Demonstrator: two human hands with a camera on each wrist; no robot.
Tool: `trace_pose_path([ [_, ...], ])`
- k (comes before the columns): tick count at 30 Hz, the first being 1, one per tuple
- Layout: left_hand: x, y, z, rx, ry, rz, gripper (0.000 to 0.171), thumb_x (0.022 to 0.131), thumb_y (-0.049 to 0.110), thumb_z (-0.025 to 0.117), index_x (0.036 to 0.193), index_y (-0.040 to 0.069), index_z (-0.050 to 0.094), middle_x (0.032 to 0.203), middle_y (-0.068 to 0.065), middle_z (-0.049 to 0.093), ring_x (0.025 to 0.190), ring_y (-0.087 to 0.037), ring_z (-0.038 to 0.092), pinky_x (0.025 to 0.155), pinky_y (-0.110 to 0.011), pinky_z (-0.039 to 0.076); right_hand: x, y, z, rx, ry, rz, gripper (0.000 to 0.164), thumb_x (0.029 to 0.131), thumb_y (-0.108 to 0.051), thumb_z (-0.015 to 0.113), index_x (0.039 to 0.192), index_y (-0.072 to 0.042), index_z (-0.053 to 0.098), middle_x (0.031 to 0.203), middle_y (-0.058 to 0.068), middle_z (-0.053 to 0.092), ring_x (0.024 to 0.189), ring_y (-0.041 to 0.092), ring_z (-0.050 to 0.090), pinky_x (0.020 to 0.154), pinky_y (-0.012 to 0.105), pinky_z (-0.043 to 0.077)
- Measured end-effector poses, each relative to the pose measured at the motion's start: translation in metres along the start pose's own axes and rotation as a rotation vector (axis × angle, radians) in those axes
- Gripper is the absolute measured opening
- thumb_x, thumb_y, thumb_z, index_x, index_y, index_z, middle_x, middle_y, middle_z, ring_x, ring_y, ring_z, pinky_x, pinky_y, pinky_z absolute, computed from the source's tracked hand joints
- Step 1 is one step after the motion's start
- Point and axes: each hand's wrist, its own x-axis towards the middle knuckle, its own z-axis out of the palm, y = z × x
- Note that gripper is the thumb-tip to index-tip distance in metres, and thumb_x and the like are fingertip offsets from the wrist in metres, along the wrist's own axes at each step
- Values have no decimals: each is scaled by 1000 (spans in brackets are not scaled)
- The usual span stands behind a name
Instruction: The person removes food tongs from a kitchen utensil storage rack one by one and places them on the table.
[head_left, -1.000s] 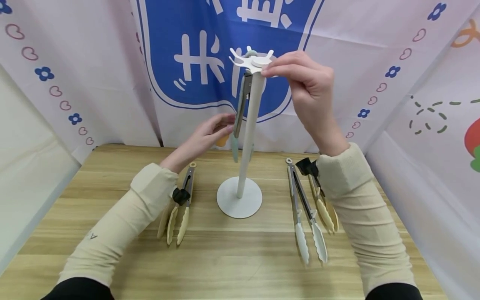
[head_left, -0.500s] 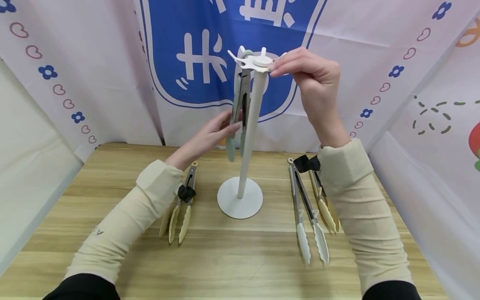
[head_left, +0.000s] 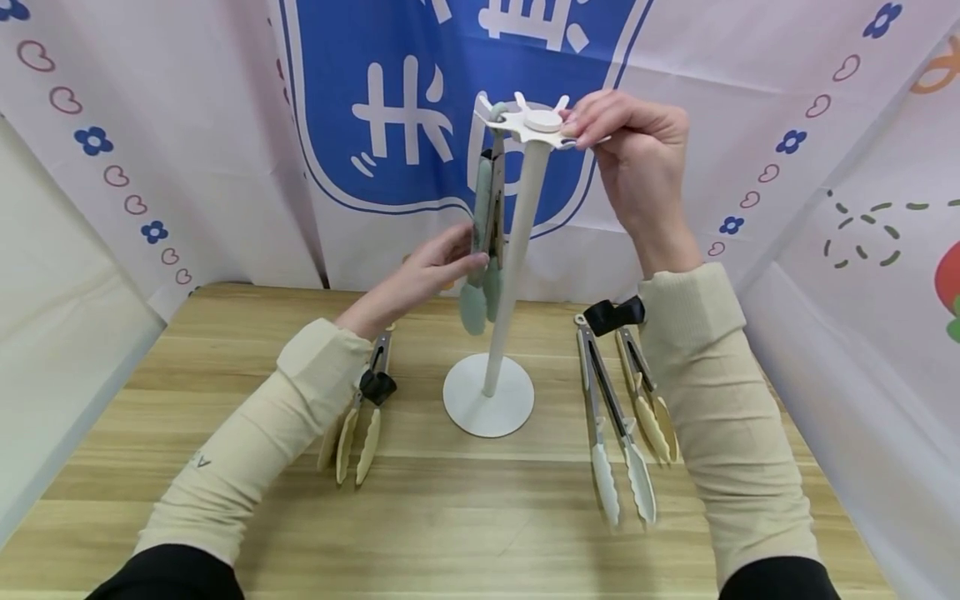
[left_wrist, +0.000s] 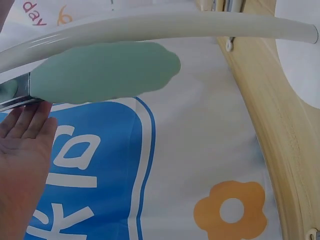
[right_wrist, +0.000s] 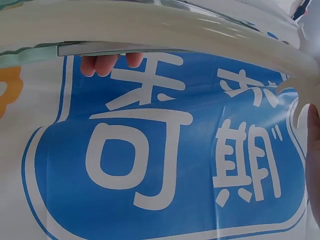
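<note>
In the head view, a white utensil stand (head_left: pixel 517 250) with a round base and a hooked top rises from the table. Mint-green tongs (head_left: pixel 482 200) hang by their ring from a hook on its left side. My left hand (head_left: pixel 427 271) touches the tongs from the left, thumb in front and fingers behind. Straight fingers (left_wrist: pixel 32 120) meet the metal arm beside the green tip (left_wrist: pixel 105 72) in the left wrist view. My right hand (head_left: pixel 637 158) pinches the edge of the stand's hooked top (head_left: pixel 542 125). Only a sliver of that hand shows in the right wrist view.
Cream-tipped tongs (head_left: pixel 367 450) lie on the wooden table (head_left: pixel 465 517) at left. White-tipped tongs (head_left: pixel 611 425) and another cream-tipped pair (head_left: pixel 651 417) lie at right. A printed curtain (head_left: pixel 390 242) hangs behind the table.
The stand's top has turned and shifted right, so its pole leans more. The hanging tongs have swung round. My right hand has moved slightly right with the top; my left follows the tongs.
</note>
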Motion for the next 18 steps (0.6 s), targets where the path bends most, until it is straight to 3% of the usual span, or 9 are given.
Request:
trace_pose_path([
  [4, -2, 2, 0, -19, -8, -4, 49, 95, 16, 48, 138, 4, 30, 134, -13, 43, 124, -20, 42, 100, -35, 38, 0, 1, 1, 11, 43, 27, 38, 74, 31, 24, 53, 19, 53, 59, 14, 61, 70, 27, 55, 84, 38, 49],
  [11, -2, 2, -2, -6, 2, -21, 47, 94, 15, 50, 136, 4, 34, 128, -14, 47, 117, -22, 47, 97, -37, 40, -7, -9, 2, -341, 28, -77, 34, 78, 26, 34, 61, 15, 62, 68, 3, 68, 75, 20, 63, 91, 40, 44],
  [18, -1, 2, -1, -21, 27, -2, 39, 92, 9, 53, 127, -1, 39, 116, -15, 50, 107, -22, 51, 92, -35, 43, -16, -22, 10, -508, -33, -174, 26, 75, 19, 37, 70, 18, 63, 77, 0, 69, 85, 19, 63, 94, 40, 41],
])
